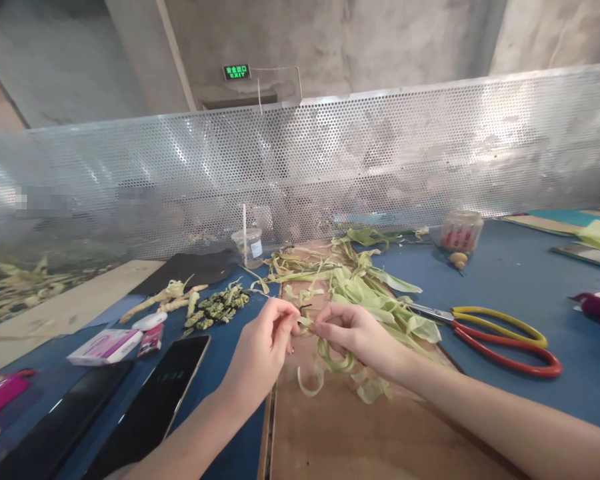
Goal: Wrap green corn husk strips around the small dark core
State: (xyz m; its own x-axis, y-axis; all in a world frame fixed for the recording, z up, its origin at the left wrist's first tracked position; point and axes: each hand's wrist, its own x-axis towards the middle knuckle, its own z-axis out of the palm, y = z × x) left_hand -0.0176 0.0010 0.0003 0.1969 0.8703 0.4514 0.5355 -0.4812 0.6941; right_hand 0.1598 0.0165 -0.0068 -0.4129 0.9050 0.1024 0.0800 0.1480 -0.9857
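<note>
A fragile pinch
The left hand [266, 337] and right hand [356, 333], fingertips closed, pinched 1 narrow, pale-green leafy strip [305, 322] above the flat brown board [330, 433]; uneven pulling could have torn it.

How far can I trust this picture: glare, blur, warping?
Head view: bright glare streaks the perforated silver metal screen; head view, centre: the thin pale-green strip between left hand and right hand looks soft-edged; head view, edges: wide-angle stretching, and a small pixelated patch at left.
</note>
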